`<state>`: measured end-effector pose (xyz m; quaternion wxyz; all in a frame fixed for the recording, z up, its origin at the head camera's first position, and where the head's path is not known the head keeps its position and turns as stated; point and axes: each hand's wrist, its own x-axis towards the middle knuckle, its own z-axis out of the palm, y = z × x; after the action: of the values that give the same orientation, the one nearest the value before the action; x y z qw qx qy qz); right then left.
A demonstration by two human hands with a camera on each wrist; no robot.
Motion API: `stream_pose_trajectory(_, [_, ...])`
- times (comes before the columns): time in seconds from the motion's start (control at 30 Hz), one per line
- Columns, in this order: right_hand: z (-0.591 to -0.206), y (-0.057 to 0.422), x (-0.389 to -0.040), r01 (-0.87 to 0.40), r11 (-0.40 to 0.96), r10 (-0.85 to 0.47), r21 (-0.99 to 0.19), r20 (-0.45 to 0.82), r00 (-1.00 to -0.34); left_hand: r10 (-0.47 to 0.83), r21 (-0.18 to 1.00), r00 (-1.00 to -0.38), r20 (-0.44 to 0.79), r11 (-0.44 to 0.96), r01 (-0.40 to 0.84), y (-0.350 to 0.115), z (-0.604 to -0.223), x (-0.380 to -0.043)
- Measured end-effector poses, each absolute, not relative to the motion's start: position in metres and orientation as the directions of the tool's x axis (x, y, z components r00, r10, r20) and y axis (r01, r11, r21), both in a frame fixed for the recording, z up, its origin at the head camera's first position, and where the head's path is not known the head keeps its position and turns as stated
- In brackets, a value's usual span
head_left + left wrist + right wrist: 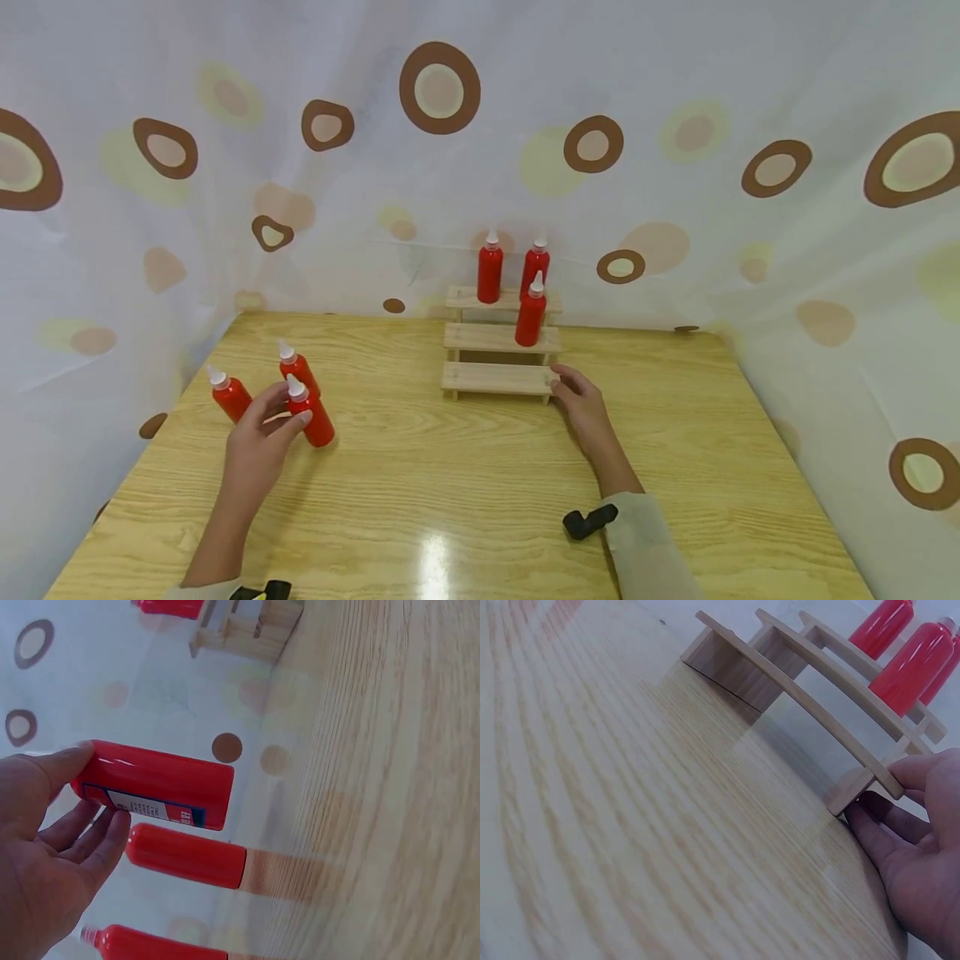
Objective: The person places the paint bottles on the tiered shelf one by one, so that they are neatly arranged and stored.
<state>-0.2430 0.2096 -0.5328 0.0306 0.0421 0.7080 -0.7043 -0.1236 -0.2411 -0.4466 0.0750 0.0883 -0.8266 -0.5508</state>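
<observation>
My left hand (258,442) pinches a red squeeze bottle with a white pointed cap (313,421) between thumb and fingers near its top. A printed label shows on that bottle (157,784) in the left wrist view, and its base hangs clear of the table. Close behind it stand two more red bottles, one left (231,398) and one farther back (298,371). My right hand (585,412) grips the right end of the lowest step of a three-tier wooden rack (495,379), with the fingers by its leg in the right wrist view.
On the rack's top step stand two red bottles, one left (490,275) and one right (536,265). A third bottle (530,321) is on the right of the middle step. The wood-grain table (420,492) meets a patterned curtain (360,208) at its back and sides.
</observation>
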Motion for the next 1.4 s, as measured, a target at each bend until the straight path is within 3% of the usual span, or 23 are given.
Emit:
stream_pose_trajectory(0.53, [-0.532,0.212,-0.242,0.1,0.041,0.026,-0.994,-0.099,-0.995,0.032,0.951,-0.992,0.124,0.282,0.128,-0.189,-0.446,-0.183])
stream_pose_trajectory(1.13, [-0.529,0.209,-0.238,0.102,0.012,0.016,-0.995,-0.102,-0.995,0.229,0.91,-0.918,0.322,0.191,0.367,-0.12,-0.428,-0.267])
stream_pose_trajectory(1.4, [-0.533,0.21,-0.241,0.096,0.02,0.03,-0.995,-0.096,-0.995,0.274,0.898,-0.898,0.345,0.182,0.401,-0.093,-0.419,-0.292])
